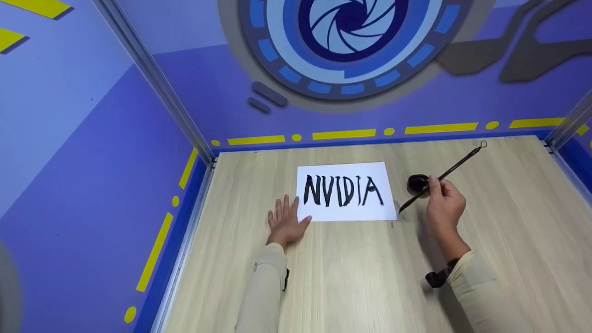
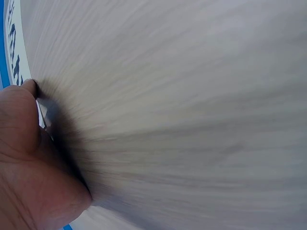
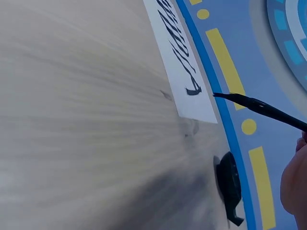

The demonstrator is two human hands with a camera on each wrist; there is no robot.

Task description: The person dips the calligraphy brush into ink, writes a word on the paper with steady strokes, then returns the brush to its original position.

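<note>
A white sheet of paper (image 1: 347, 214) lies on the wooden table, with "NVIDIA" lettered across it in black ink. My left hand (image 1: 285, 224) rests at its lower left corner, fingers straight and spread, thumb on the paper's edge. To the right of the sheet, my right hand (image 1: 445, 203) pinches a dark ink brush (image 1: 458, 165). The brush slants, its black tip low near the sheet's right edge and its hanging loop up to the right. Behind the hand sits a small black ink dish (image 1: 416, 183), partly hidden by the fingers. In the right wrist view the dish (image 3: 229, 179) shows a short handle.
Blue and purple panels with yellow marks (image 1: 344, 134) close off the table at the back and sides. A metal rail (image 1: 180, 259) runs along the left edge. Small dark smudges (image 1: 392, 225) mark the wood near the sheet's lower right corner.
</note>
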